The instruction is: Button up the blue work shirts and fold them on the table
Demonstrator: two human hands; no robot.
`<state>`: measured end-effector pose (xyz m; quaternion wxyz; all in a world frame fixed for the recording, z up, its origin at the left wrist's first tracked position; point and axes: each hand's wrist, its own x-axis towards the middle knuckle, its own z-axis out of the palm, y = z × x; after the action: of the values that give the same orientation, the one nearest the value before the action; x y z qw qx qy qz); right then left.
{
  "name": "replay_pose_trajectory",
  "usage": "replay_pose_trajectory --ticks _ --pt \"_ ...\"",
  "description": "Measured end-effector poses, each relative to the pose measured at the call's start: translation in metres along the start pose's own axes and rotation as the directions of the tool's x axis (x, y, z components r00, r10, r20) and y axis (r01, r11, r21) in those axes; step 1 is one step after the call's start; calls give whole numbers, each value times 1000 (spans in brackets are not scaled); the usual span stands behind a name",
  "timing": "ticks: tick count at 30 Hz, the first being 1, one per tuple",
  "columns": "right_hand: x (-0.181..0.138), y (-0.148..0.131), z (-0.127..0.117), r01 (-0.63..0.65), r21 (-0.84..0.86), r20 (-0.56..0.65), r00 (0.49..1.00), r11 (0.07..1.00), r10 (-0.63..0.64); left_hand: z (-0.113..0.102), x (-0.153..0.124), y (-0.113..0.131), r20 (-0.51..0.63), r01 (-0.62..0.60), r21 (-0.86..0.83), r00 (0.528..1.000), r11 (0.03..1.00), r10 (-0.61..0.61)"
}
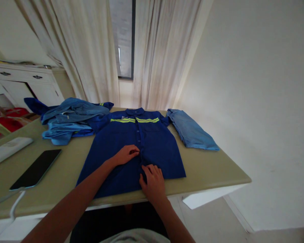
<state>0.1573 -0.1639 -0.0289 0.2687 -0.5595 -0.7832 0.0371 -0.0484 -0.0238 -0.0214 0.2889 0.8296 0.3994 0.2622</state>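
Note:
A dark blue short-sleeved work shirt (116,141) lies flat on the table, front side up, its collar away from me. Yellow-green reflective bands cross its chest, and small buttons show along the front placket. My left hand (126,155) is closed at the placket near the middle, thumb and fingers pinching the fabric. Lower down, near the hem, my right hand (154,182) has its fingers bent onto the placket edge, holding the cloth. The fabric right under the fingertips is hidden.
Folded light blue trousers (192,131) lie to the right. A heap of blue clothes (68,118) sits at the back left. On the left are a black smartphone (36,168) with a white cable (14,209) and a white device (10,148). Curtains (86,44) hang behind the table (205,168).

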Motion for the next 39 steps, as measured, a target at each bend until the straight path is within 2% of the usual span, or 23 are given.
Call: replay_pose_trajectory --ticks 6,10,12,14,17,21,24,27,30,34,37,39 --pt "-2 1 0 100 25 -82 992 995 -98 11 -9 5 -117 43 200 993 979 -19" --pt "-8 2 -4 185 -2 -108 977 983 -184 15 -17 14 -176 -43 339 978 940 108" --pt "-14 2 -6 267 -24 -74 960 963 -268 14 -21 18 -219 -35 377 967 925 126" --pt "-22 2 -7 328 -41 -18 944 944 -329 13 -20 22 -242 10 374 967 927 87" --pt "-35 -2 -7 337 -55 37 941 940 -335 11 -7 27 -263 117 394 965 912 -10" --pt "-49 -10 -5 332 -41 70 942 942 -329 14 23 31 -308 250 513 946 821 -96" --pt "-57 -17 -10 358 3 172 920 934 -353 23 38 25 -238 299 550 951 780 -197" --pt "-56 -22 -28 360 69 288 886 930 -364 33 40 18 -152 324 568 945 757 -290" --pt "-33 -16 -55 320 144 294 890 936 -349 40 32 17 -153 338 584 939 738 -308" --pt "37 19 -77 199 132 197 955 971 -223 51 12 33 -173 345 616 936 708 -305" --pt "104 51 -63 75 -12 172 982 997 -72 65 -4 51 -191 355 620 933 699 -305" --pt "146 70 -44 121 -81 242 965 989 -99 71 -11 60 -205 350 614 936 707 -285"
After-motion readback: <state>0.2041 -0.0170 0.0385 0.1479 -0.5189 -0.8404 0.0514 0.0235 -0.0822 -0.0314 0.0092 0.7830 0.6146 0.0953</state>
